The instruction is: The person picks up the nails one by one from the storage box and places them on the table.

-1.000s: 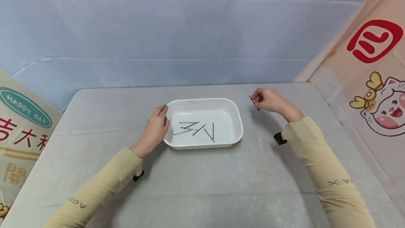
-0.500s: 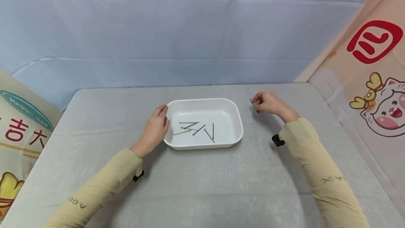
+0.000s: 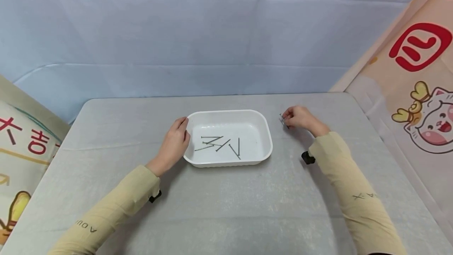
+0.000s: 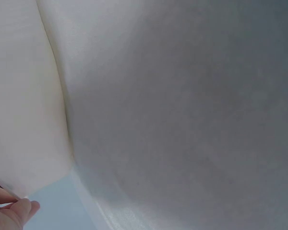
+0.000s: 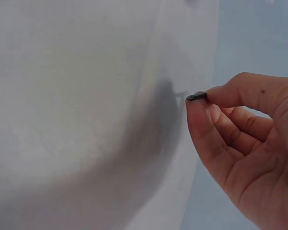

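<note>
A white rectangular tray [image 3: 253, 129] sits near the middle of the table, with several long nails [image 3: 238, 146] scattered on its floor, some crossing. At its left end my left hand [image 3: 171, 145] grips the rim; in the left wrist view the thumb and fingers [image 4: 20, 209] pinch the tray's edge [image 4: 29, 105]. To the right of the tray, low over the table, my right hand [image 3: 301, 118] holds a nail [image 3: 282, 119] between thumb and fingertips. In the right wrist view this nail [image 5: 197, 96] points its tip at the camera, its other end hidden by the fingers.
A grey cloth covers the table [image 3: 240, 207], and a pale blue cloth [image 3: 212, 42] hangs behind it. Printed banners hang at the left [image 3: 28, 145] and right [image 3: 407, 101]. Dark cameras [image 3: 308, 157] are worn beneath both wrists.
My right hand has lowered slightly toward the table, still holding the nail. The left hand and the tray have stayed in place. The print on the left banner has shifted.
</note>
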Tool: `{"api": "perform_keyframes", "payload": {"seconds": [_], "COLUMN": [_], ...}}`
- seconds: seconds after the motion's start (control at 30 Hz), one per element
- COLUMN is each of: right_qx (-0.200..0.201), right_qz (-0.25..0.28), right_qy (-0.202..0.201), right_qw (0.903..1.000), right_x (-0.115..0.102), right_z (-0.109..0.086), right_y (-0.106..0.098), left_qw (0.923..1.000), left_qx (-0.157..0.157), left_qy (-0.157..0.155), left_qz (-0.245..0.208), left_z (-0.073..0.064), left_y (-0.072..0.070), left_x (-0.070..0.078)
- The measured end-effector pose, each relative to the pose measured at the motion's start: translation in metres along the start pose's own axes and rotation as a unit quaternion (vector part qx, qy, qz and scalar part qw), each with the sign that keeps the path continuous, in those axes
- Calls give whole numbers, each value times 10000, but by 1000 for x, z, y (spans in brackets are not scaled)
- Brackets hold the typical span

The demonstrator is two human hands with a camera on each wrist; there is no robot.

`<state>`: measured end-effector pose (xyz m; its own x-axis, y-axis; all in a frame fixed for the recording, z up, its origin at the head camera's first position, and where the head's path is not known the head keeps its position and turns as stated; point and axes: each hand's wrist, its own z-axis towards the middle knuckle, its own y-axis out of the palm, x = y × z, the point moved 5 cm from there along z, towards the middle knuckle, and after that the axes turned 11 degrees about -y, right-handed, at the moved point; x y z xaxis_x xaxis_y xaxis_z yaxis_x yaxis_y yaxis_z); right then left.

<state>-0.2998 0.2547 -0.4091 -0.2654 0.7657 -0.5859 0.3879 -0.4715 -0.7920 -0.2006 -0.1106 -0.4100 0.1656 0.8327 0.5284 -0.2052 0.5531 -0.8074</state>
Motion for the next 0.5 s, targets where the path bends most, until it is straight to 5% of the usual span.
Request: {"api": "perform_keyframes", "payload": {"seconds": [0.5], "right_qx": [-57], "right_qz": [-109], "right_qy": [290], "right_qw": [9995], "right_x": [13], "right_z": [9], "right_y": [9], "left_qw": [10000], "left_qx": [53], "left_qy": [11], "left_qz": [17], "left_z": [-1], "left_y": [-1], "left_x": [2]}}
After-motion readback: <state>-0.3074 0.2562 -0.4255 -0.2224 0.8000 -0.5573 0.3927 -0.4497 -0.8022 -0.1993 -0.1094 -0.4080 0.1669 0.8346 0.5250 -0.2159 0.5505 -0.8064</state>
